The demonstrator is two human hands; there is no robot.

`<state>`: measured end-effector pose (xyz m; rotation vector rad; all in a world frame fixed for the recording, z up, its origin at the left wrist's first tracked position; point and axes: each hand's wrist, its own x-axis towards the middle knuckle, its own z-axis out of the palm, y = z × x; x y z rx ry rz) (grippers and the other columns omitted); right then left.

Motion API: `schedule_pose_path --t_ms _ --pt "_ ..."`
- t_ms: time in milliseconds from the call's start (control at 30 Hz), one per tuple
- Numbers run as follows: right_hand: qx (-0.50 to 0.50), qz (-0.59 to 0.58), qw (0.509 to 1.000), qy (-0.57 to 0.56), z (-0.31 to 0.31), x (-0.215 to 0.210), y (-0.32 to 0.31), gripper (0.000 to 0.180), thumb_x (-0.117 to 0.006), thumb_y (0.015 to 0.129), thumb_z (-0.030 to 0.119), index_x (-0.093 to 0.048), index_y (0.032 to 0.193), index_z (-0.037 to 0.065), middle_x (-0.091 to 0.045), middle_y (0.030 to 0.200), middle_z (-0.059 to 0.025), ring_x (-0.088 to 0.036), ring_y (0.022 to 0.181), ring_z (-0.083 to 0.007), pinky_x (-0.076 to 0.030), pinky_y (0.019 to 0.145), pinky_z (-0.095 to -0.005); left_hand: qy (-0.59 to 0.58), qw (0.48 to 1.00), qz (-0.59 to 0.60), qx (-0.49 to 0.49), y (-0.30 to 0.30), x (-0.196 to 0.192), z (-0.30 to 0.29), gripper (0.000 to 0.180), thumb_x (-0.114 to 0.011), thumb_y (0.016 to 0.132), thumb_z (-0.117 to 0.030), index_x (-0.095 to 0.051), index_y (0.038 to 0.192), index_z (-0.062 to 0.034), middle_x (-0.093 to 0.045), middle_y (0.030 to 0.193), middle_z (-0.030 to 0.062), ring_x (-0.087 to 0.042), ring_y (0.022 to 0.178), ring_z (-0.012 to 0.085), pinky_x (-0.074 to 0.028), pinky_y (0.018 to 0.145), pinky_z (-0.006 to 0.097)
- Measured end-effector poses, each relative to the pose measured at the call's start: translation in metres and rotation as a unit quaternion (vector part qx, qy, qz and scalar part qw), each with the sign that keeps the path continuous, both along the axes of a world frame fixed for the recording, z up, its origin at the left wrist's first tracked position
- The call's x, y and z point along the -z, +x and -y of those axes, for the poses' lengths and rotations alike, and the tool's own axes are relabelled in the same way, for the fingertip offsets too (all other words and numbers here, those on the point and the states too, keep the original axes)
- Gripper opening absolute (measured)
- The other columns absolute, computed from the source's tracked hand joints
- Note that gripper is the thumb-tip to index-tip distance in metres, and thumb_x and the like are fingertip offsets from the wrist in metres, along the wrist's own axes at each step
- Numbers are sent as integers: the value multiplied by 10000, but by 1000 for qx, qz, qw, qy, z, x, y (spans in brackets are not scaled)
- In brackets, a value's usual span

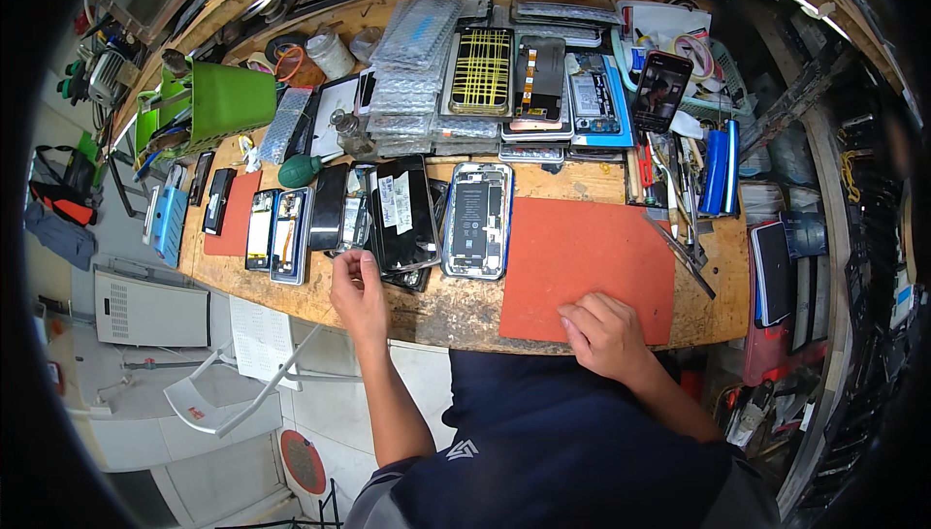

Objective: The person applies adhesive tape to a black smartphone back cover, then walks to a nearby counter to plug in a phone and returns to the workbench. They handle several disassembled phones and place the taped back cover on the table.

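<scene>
My left hand is at the table's front edge with its fingers curled together. Its fingertips meet the lower end of an opened phone; whether they grip it or something small is hidden. Beside that lie a black phone and a larger black screen with a white label. My right hand rests on the near edge of an orange mat, fingers loosely curled in, nothing visible in them. Between the hands, left of the mat, lies an opened phone showing its battery and a blue rim.
Bubble-wrapped packs are stacked at the back. A lit phone stands upright at the back right, above tweezers and tools. To the left are a green bin, a green air blower and more opened phones.
</scene>
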<state>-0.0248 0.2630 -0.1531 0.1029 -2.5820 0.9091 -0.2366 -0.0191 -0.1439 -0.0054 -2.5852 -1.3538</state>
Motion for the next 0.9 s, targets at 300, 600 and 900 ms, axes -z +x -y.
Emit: schedule_pose_path --t_ms 300,600,900 --pt "3 -1 1000 21 2 0 -2 178 -775 863 42 -737 1035 19 -628 898 -108 -672 792 -315 -557 697 -435 -286 954 -85 20 15 8 -52 1037 -897 799 -494 -440 1600 -19 -490 1508 338 -464 1403 503 -357 1184 615" --pt "0 11 1000 20 2 6 7 234 -730 889 80 -701 1118 38 -604 999 -102 -681 940 -283 -573 821 -408 -258 963 -51 65 -3 7 -25 911 -846 777 -304 -509 1578 -29 -515 1531 316 -476 1425 493 -372 1203 591" --pt "0 13 1000 19 2 8 7 210 -745 872 81 -680 1068 44 -587 981 -104 -681 927 -291 -574 822 -411 -272 961 -33 25 -18 11 -37 967 -888 817 -369 -471 1641 -83 -512 1543 313 -485 1424 485 -365 1209 593"
